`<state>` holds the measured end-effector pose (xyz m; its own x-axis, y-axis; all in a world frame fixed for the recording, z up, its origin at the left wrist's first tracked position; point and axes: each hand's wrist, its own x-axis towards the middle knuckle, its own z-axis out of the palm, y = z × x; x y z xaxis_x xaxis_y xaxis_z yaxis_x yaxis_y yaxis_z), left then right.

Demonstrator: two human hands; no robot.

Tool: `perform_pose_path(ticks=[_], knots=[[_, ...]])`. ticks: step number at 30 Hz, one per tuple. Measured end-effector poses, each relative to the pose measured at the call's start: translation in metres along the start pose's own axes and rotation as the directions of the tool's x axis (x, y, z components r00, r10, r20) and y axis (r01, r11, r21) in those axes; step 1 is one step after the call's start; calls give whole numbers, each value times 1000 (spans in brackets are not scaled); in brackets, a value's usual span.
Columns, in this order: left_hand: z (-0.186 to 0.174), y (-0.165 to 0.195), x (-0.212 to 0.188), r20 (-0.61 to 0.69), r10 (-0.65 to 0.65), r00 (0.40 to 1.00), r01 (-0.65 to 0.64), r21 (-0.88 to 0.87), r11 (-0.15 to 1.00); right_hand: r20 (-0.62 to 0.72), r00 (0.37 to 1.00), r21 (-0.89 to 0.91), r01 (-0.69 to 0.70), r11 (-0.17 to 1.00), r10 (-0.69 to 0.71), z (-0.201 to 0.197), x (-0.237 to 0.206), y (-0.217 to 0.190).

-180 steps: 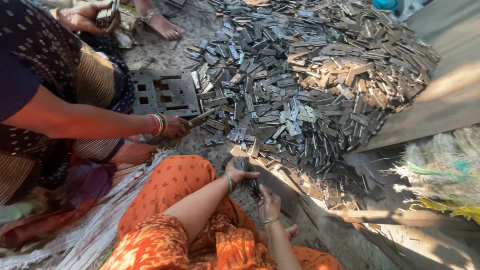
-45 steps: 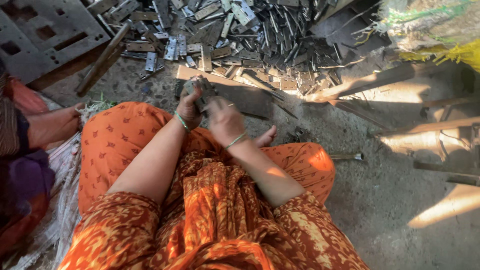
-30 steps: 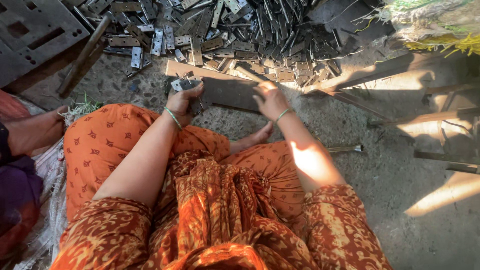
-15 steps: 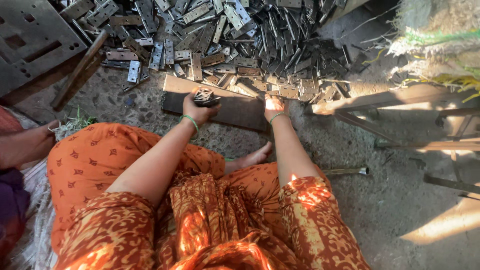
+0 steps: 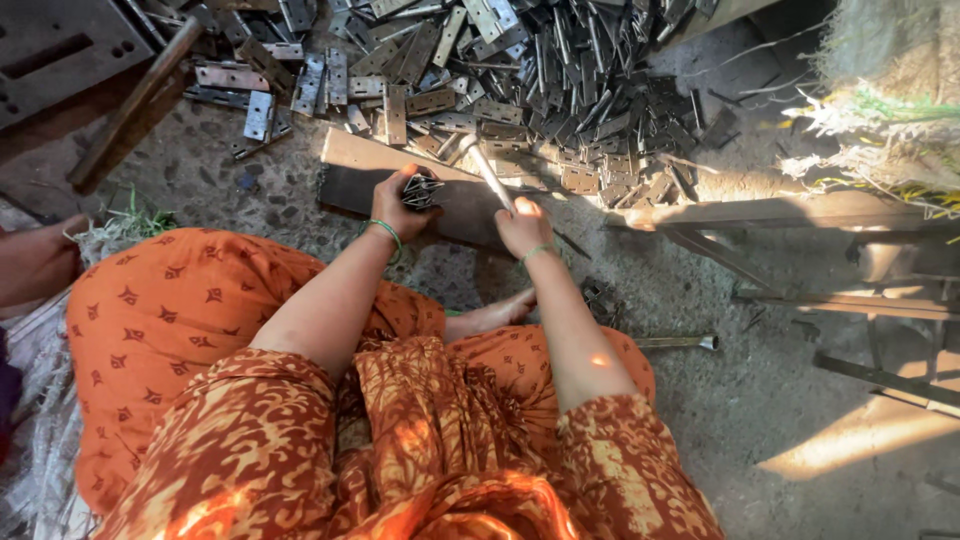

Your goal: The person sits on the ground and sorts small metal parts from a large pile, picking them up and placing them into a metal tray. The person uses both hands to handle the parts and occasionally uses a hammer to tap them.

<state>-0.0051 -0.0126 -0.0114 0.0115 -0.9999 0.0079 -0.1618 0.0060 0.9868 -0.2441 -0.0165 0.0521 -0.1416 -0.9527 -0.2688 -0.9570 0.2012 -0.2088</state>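
My left hand grips a small stack of dark metal hinges, pressing it onto a dark wooden block on the ground. My right hand is closed around the handle of a metal hammer whose head points up toward the hinge pile. Both wrists carry green bangles. I sit on the ground in orange patterned clothes, a bare foot showing between my knees.
A big heap of loose metal hinges lies beyond the block. A perforated metal plate and a wooden stick lie at the upper left. Another person's hand is at the left edge. Metal rods lie to the right.
My right hand, which was resting empty on the block, has closed on the hammer. My left hand has set the hinge stack on the block and keeps holding it.
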Motion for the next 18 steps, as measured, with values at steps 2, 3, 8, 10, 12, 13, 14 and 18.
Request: perform_pose_path(ticks=[2, 3, 8, 10, 12, 13, 14, 18], knots=[[-3, -1, -1, 3, 10, 1000, -10, -19, 1000, -87, 995, 223, 57, 973, -38, -3, -17, -12], [-5, -2, -2, 4, 10, 1000, -10, -31, 999, -113, 993, 358, 74, 931, -36, -6, -30, -16], [-12, -6, -5, -71, 111, 991, -108, 46, 993, -495, 847, 566, 483, 668, -193, 15, -92, -44], [-15, -7, -6, -66, 121, 990, -119, 41, 992, -490, 837, 531, 508, 679, -243, 43, -98, -65], [-18, -7, -7, 15, 78, 997, -78, 34, 996, -301, 898, 249, 399, 882, -322, 61, -97, -78], [-19, -7, -9, -8, 106, 994, -106, 34, 994, -204, 953, 379, 286, 880, -222, 62, -96, -78], [-19, -7, -9, -34, 134, 990, -133, 37, 990, -89, 987, 494, 160, 855, -133, 62, -94, -78], [-19, -8, -9, 7, 98, 995, -97, -21, 995, -69, 992, 805, 116, 582, -102, 45, -99, -63]])
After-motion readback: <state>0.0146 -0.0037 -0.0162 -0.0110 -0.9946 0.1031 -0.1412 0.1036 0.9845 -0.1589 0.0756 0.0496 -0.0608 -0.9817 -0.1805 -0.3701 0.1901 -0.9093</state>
